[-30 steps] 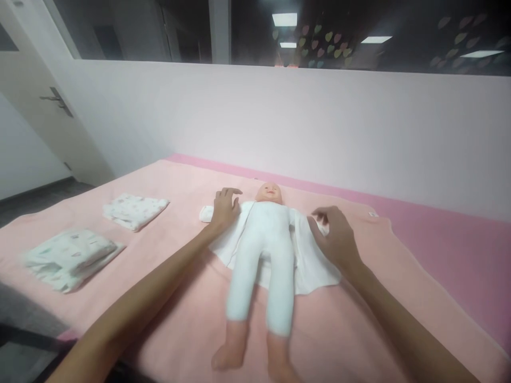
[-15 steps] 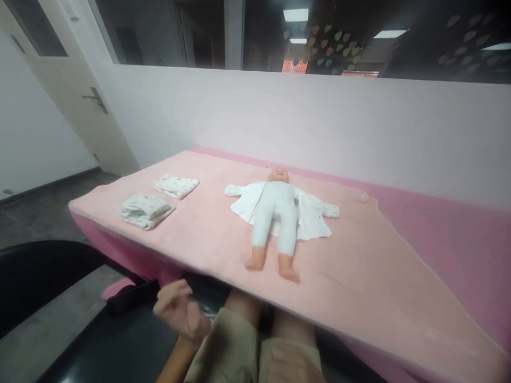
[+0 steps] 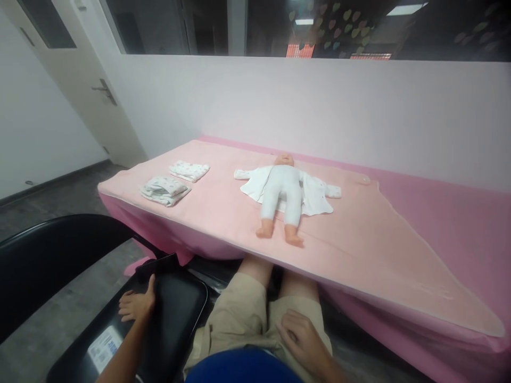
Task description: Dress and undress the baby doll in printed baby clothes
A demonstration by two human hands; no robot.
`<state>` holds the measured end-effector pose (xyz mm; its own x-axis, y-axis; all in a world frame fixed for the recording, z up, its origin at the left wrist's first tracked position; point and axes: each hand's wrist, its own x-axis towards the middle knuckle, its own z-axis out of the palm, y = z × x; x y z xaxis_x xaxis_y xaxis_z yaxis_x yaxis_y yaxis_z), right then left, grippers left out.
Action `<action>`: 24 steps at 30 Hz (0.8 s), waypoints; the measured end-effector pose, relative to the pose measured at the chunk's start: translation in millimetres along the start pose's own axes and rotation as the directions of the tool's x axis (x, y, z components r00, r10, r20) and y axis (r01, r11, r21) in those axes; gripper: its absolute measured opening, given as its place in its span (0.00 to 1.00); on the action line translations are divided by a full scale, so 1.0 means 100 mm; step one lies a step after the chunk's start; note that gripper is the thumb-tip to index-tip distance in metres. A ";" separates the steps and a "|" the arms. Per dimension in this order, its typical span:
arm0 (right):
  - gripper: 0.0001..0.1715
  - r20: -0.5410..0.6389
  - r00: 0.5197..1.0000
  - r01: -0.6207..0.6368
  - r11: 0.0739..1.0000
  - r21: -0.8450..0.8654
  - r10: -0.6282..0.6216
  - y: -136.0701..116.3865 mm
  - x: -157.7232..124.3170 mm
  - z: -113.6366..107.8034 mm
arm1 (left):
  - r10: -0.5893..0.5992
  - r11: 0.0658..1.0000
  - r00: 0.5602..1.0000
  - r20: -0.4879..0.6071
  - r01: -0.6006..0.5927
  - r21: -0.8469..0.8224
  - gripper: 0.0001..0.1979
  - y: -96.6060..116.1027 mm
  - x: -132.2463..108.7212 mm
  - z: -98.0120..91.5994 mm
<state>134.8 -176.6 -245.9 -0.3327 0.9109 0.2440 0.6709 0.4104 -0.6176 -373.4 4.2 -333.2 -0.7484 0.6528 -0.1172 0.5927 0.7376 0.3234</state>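
Note:
My left hand (image 3: 138, 304) is over the black chair seat (image 3: 175, 303) beside me, fingers spread and thumb up, with nothing visible in it. Just beyond its thumb lies a dark flat object (image 3: 157, 266) whose kind I cannot make out. My right hand (image 3: 298, 336) rests on my thigh, fingers loosely curled in, and I see nothing in it. On the table, a baby doll (image 3: 284, 183) lies on its back in a white bodysuit with bare feet. A white long-sleeved baby jacket (image 3: 317, 197) is spread open beneath it.
Two folded piles of printed baby clothes, a nearer one (image 3: 164, 191) and a farther one (image 3: 189, 170), lie at the left of the pink-covered table (image 3: 223, 213). A black chair back (image 3: 59, 239) stands at the left. A white label (image 3: 104, 348) is on the seat.
My left hand has moved left and down from beside my knee to over the chair seat, its fingers spreading. My right hand stays on my thigh. The view has tilted downward.

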 end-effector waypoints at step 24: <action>0.20 -0.081 0.996 -0.043 0.998 -0.054 0.039 0.23 -0.19 0.24 | -0.124 0.992 0.971 -0.205 0.117 -0.049 0.59 -0.26 0.70 0.52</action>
<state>141.1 -185.4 -283.1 -0.2519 0.9265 0.2795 0.7194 0.3724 -0.5863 -425.7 39.6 -398.3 -0.8613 0.5067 0.0382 0.4860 0.7994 0.3532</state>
